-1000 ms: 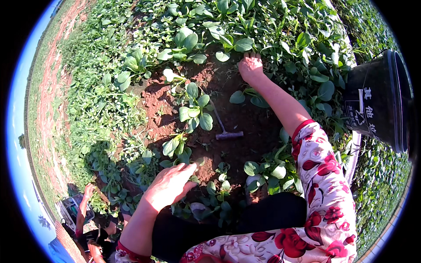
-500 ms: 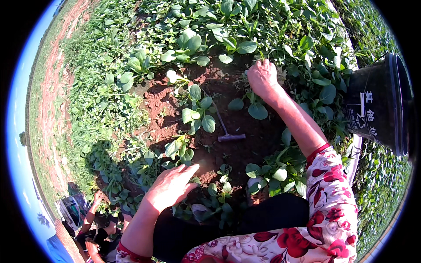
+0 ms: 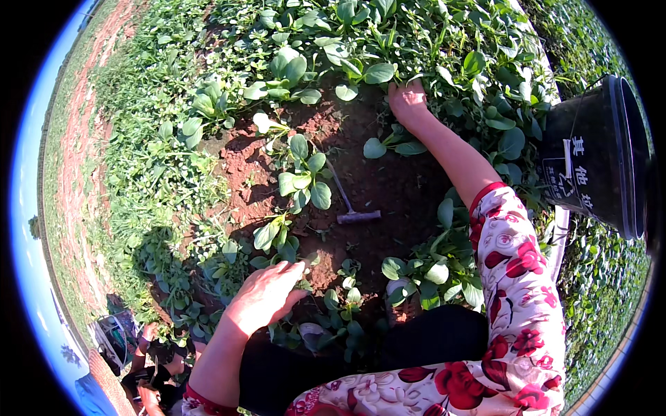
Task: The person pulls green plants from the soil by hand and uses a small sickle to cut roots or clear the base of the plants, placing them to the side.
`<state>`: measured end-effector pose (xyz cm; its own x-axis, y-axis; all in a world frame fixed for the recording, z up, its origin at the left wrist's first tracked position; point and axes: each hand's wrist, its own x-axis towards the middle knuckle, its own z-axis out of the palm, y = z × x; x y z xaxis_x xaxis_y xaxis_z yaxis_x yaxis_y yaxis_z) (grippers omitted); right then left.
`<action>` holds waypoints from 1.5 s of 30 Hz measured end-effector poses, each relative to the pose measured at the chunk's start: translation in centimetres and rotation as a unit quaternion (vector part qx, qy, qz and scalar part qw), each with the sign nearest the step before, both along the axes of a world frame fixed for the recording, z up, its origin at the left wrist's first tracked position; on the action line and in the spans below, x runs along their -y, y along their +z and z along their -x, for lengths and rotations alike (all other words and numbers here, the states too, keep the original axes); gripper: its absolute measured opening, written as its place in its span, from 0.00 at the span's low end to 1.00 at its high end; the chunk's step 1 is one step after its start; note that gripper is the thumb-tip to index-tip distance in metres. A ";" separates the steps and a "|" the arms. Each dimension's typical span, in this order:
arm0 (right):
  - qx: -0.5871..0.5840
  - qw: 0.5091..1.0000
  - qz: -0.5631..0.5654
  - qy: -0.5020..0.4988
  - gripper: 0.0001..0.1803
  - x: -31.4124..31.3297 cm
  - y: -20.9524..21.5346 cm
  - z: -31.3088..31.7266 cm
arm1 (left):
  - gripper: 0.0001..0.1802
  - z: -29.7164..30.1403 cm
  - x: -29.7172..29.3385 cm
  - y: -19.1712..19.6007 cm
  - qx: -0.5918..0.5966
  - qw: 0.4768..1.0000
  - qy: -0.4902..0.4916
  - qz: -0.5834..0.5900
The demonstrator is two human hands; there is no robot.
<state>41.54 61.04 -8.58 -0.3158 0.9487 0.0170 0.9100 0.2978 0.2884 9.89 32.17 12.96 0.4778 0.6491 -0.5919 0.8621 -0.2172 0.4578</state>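
Observation:
My right hand (image 3: 408, 100) reaches into the weeds (image 3: 433, 66) at the far side of the bare soil. Its fingertips are hidden among the leaves, so I cannot see what they touch. My left hand (image 3: 267, 295) hovers low over small leafy green plants, fingers stretched and thumb apart, with nothing in it. Between the hands a tool with a thin metal shaft and a short crosspiece (image 3: 359, 217) lies on the reddish-brown soil (image 3: 409, 197). Beside it grows a broad-leaved green seedling (image 3: 305, 173); another low plant (image 3: 392, 147) stands just below my right wrist.
A black bucket (image 3: 590, 159) with white lettering leans at the right, by a pale strip (image 3: 559, 239) edging the bed. Dense greens (image 3: 291, 69) surround the soil patch. At the lower left another person's arm (image 3: 142, 347) shows near a crate-like object. My dark-clad knees are close below.
My right hand has moved slightly away from me, its closed fingers slipping into the weeds. My left hand stays nearly in place. The view has shifted a little.

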 end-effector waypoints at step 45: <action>-0.105 0.984 -0.131 0.057 0.08 1.7 1.4 -4.8 | 0.27 -0.9 -0.2 -0.1 -0.020 1.000 -0.017 -0.002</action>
<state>46.30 59.31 -7.15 -0.3829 0.8619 0.3323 0.9230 0.3418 0.1770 10.76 32.35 12.82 0.4756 0.6350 -0.6088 0.8720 -0.2491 0.4214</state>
